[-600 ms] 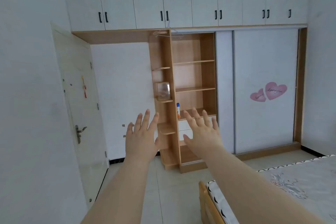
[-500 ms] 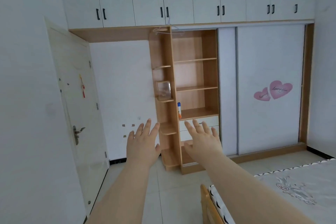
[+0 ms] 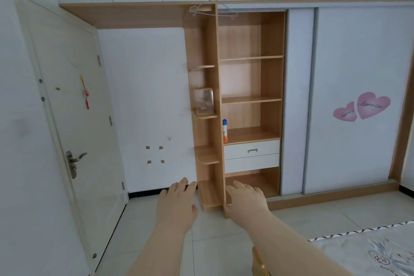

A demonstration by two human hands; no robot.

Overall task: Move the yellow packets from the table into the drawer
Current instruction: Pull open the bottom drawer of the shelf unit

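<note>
My left hand (image 3: 175,205) and my right hand (image 3: 245,200) are stretched out in front of me, palms down, fingers relaxed, holding nothing. Beyond them stands a wooden wardrobe with open shelves. Two white drawers sit in it, both closed: an upper drawer (image 3: 252,149) with a metal handle and a lower drawer (image 3: 252,163). No yellow packets and no table are in view.
An open white door (image 3: 74,123) stands at the left. A spray bottle (image 3: 225,130) stands on the shelf above the drawers, a clear box (image 3: 203,101) on a corner shelf. Sliding doors with pink heart stickers (image 3: 361,107) fill the right. A bed (image 3: 367,251) lies bottom right.
The view has moved closer to the wardrobe and tilted down. Both hands have dropped lower in the frame and stay empty.
</note>
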